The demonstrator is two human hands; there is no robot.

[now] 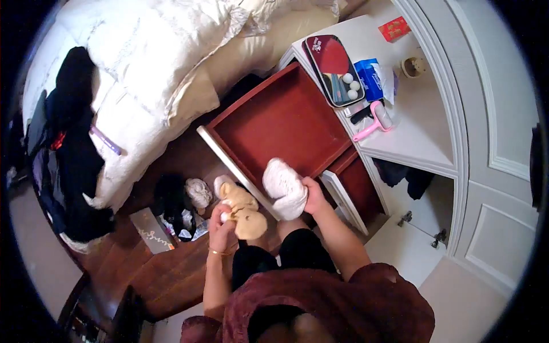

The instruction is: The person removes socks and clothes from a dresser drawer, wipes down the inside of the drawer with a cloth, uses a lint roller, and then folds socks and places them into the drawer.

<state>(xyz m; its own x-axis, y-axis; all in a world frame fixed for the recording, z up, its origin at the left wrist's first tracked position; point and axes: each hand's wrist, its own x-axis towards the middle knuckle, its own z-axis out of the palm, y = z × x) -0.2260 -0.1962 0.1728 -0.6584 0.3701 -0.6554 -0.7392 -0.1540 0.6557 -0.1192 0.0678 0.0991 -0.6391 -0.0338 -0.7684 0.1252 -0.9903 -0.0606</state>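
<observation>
My left hand (219,224) is closed on a tan soft item (250,223), rounded like a plush toy; its exact kind is unclear. In my right hand (314,196) is a pale, textured, folded cloth item (282,187), gripped at its right edge. This cloth is held over the front of an open red-lined drawer (280,120), whose visible inside is bare. Below and left of the drawer front, a crumpled pale cloth (198,192) lies on the floor beside a black bundle (172,197).
A second open drawer (360,188) stands at the right. On the cabinet top (423,137) are a paddle case (334,70) with white balls, a blue packet (369,79) and a pink lint roller (374,122). A grey box (151,230) lies on the wooden floor, near the bed (137,63).
</observation>
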